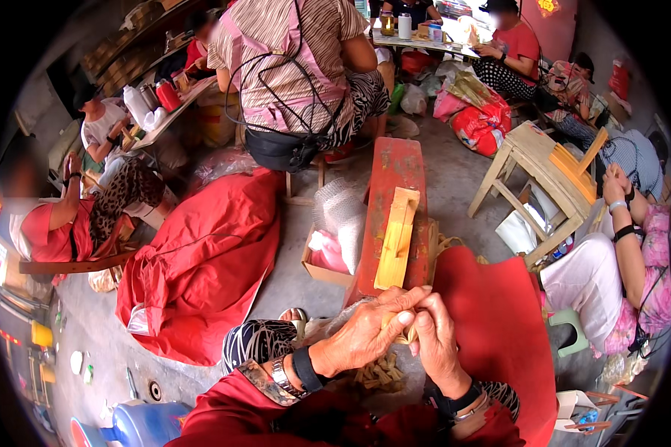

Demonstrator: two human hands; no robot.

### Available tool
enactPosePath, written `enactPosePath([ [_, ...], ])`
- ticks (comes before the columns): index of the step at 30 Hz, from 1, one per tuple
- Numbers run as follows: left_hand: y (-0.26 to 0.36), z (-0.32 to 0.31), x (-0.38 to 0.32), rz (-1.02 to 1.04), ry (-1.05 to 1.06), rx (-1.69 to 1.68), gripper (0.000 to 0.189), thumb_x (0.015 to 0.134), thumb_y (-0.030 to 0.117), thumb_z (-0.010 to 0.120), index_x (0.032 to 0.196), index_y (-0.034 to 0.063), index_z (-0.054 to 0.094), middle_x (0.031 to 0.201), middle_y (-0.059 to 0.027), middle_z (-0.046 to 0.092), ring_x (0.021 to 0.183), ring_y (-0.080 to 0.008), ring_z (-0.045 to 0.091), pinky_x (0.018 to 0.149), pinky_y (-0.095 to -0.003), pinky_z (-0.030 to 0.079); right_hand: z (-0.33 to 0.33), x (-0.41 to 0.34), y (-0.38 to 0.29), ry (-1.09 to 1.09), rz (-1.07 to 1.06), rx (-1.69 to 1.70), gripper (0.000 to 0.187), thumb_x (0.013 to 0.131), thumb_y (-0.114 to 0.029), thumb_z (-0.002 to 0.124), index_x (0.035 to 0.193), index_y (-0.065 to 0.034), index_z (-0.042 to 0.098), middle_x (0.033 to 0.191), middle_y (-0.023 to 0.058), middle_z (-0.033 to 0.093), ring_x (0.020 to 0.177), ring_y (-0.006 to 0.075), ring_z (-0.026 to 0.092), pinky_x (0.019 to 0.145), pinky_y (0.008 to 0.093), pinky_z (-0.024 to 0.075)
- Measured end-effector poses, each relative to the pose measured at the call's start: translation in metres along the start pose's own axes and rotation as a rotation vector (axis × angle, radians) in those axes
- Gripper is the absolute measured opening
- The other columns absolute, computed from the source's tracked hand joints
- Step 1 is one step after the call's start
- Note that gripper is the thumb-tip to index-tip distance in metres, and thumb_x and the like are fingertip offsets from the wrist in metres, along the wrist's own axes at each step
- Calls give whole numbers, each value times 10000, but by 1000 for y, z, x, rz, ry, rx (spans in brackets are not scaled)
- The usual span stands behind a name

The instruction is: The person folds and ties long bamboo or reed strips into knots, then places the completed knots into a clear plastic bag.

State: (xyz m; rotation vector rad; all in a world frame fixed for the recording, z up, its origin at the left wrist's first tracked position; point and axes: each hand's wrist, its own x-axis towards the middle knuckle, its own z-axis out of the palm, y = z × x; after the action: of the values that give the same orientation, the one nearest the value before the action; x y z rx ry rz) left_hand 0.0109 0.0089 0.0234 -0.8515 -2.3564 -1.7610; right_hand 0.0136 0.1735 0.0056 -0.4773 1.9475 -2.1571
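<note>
My left hand [363, 331] and my right hand [439, 339] meet above my lap. Between their fingertips they pinch a small piece of pale yellow folded strip [407, 333], mostly hidden by the fingers. Several small folded pieces of the same straw-like material [381, 373] lie below on clear plastic in my lap. Just beyond my fingers a yellow wooden block [394, 254] with a raised part along its top rests lengthwise on a worn red wooden bench [394, 159].
A cardboard box [327, 274] with bubble wrap stands left of the bench. Red cloth [201, 251] covers the floor farther left; more red cloth [492, 313] hangs at my right. A wooden stool [542, 195] stands to the right. Several people sit around, one [291, 72] directly ahead.
</note>
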Motion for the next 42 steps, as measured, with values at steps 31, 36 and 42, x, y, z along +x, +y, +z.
enactPosePath([
  [31,-10,-27,4,-595,160,-199,343,906,347,621,902,5,637,591,27,538,427,-39,449,375,-195,341,-37,11,8,-57,218,-266,209,939,-200,550,1008,-3,565,801,21,581,688,71,568,484,207,485],
  [36,-3,-20,8,-562,201,-294,198,888,222,645,842,38,587,584,54,507,467,-14,418,411,-189,304,-20,16,2,-188,250,-76,272,948,-227,538,1117,-14,528,939,59,598,745,107,594,479,216,506],
  [42,-1,-39,8,-529,204,-677,106,899,142,612,843,55,589,600,52,483,483,-23,404,421,-191,310,-21,16,-7,-165,-37,-351,290,948,-207,505,776,24,536,648,93,539,616,179,547,608,304,437],
])
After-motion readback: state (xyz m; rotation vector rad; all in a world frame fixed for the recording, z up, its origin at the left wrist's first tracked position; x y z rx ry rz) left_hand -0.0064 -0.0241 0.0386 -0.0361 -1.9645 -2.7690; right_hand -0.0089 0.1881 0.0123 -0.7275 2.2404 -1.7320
